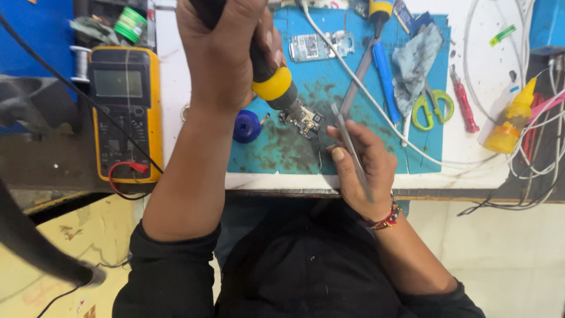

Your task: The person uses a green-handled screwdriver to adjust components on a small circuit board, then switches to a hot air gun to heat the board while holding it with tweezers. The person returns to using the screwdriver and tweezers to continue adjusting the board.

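From the head view, my left hand is clenched around the hot-air tool, whose nozzle slants toward 4 o'clock onto the small board. My right hand pinches tweezers, tip toward 11 o'clock, just beside the board. The board lies on the teal mat, with the multimeter at 9 o'clock and scissors at 3.

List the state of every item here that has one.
Left hand: gripping the black-and-yellow-handled tool, tip on the small circuit board.
Right hand: holding grey metal tweezers near the board.
Yellow multimeter: screen blank.
Green-handled scissors: lying closed.
Yellow squeeze bottle: tilted, capped.
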